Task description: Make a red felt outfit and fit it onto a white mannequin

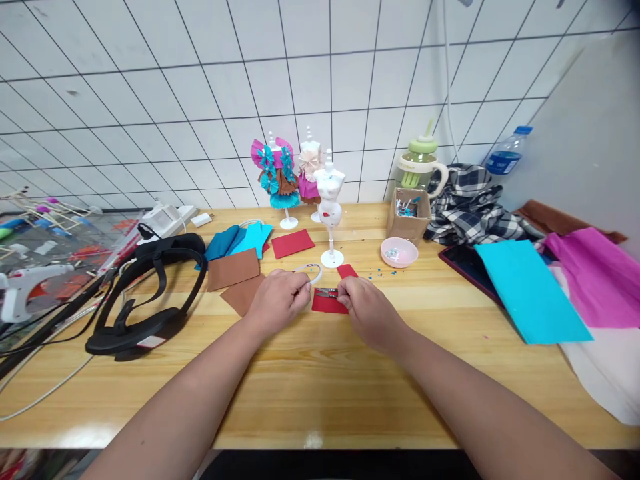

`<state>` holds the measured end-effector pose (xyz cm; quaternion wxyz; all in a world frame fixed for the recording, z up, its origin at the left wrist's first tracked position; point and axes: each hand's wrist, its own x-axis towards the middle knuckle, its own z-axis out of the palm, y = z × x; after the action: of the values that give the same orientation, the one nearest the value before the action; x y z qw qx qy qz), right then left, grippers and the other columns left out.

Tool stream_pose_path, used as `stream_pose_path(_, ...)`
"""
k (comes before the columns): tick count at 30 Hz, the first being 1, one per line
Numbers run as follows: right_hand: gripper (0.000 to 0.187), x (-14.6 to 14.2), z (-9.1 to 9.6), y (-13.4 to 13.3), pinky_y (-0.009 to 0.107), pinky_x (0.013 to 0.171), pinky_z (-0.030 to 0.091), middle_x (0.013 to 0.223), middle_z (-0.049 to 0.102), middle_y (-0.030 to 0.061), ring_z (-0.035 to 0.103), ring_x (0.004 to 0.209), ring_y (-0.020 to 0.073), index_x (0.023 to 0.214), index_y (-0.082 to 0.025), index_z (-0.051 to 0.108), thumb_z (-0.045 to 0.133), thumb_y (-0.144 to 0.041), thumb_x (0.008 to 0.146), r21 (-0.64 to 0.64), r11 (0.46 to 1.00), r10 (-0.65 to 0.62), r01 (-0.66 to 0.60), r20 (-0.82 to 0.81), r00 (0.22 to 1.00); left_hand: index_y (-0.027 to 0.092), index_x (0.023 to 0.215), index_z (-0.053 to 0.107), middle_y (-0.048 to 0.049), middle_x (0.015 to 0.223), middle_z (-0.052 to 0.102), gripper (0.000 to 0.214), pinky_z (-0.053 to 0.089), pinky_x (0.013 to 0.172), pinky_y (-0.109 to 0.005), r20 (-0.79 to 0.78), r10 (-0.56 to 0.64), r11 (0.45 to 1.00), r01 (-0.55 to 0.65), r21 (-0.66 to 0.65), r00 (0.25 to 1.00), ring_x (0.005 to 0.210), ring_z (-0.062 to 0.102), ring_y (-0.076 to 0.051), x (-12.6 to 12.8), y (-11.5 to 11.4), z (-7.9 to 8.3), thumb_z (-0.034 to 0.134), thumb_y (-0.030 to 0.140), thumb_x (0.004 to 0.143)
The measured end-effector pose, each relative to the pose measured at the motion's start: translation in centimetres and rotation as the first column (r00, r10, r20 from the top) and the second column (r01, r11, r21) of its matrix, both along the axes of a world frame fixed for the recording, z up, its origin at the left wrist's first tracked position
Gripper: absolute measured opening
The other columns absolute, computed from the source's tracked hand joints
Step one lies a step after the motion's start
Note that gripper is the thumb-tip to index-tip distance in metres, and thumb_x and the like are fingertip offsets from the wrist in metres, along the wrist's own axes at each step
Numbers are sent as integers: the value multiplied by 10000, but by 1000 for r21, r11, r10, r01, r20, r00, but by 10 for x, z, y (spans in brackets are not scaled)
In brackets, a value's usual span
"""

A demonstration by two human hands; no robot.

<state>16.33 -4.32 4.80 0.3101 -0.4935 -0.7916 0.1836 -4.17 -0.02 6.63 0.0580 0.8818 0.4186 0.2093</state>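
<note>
My left hand (281,300) is closed, with a thin white ring (315,272), like a narrow tape roll, showing at its fingers. Part of the ring is hidden behind the hand. In the closed fingers of my right hand (370,309) is a pair of small scissors (327,293), blades pointing left. The blades lie over a red piece of crepe paper (327,307) on the table. A smaller red piece (347,271) sticks out just behind the right hand. Beyond both hands stands a bare white mini mannequin (330,193) with a small red patch at its waist.
Two dressed mannequins (280,173) stand behind. A pink bowl (399,253), cardboard box (409,223) and green-lidded cup (420,163) are at the back right. Brown sheets (233,269) and a black headset (145,330) lie left; turquoise paper (535,293) lies right.
</note>
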Motion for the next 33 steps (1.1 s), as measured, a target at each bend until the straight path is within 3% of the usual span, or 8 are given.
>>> stream_pose_path(6,116,3,9,-2,305,678,355,818,559,32,478,763,184,819,-209,415,389,-147,913,-70,998,-16,11,-71,997,198,672,482,5,621,487,386,374,591,-265,466,423,906,-365,-213,777,614,478,-154,-28,25,-3,277,378,945)
stream_pose_path(11,129,14,17,3,277,644,342,784,537,-6,470,723,156,827,-214,422,372,-240,943,-313,940,100,-134,-122,987,186,938,688,-96,881,622,382,417,860,-401,-37,450,892,-451,-28,892,959,553,-288,-54,45,-7,439,473,897)
stream_pose_path(13,135,17,17,3,271,640,338,788,542,-7,469,723,153,838,-214,436,369,-260,946,-395,902,145,-173,-101,984,157,1099,668,-148,1054,602,459,374,957,-468,-43,462,886,-458,72,886,1088,506,-327,-47,38,-7,405,486,918)
stream_pose_path(16,131,18,14,4,265,640,336,805,554,0,474,730,151,841,-209,448,381,-260,941,-451,875,162,-177,-72,984,208,1182,629,-109,1178,565,497,363,1007,-426,114,172,985,-173,-2,978,1157,481,-259,-27,19,-1,251,461,981)
stream_pose_path(19,136,18,12,5,269,653,341,809,560,2,485,745,155,832,-209,443,386,-263,942,-427,891,141,-155,-64,988,244,1035,677,-71,1174,559,452,348,1027,-420,188,-64,988,89,-128,980,1155,482,-244,-9,1,5,343,537,948)
stream_pose_path(23,120,18,10,7,275,669,353,816,565,-1,494,761,158,853,-214,449,385,-260,943,-393,912,93,-116,-77,993,233,812,674,-49,1109,591,244,322,1040,-429,185,-63,983,93,-156,981,1118,501,-237,1,-5,5,566,443,875)
stream_pose_path(29,140,17,2,9,289,668,381,814,591,4,517,756,163,852,-212,486,402,-290,932,-369,925,57,-90,-101,993,213,825,598,-26,943,649,144,270,1057,-447,119,-99,992,107,-70,988,991,545,-192,0,-1,-2,531,304,914)
stream_pose_path(33,345,18,1,13,305,712,435,1083,622,68,571,843,175,1181,-204,501,546,-264,845,-184,976,-158,119,-217,963,215,841,583,-25,968,648,124,229,1077,-455,82,-127,992,128,-10,989,1016,534,-190,2,-3,-3,513,278,923)
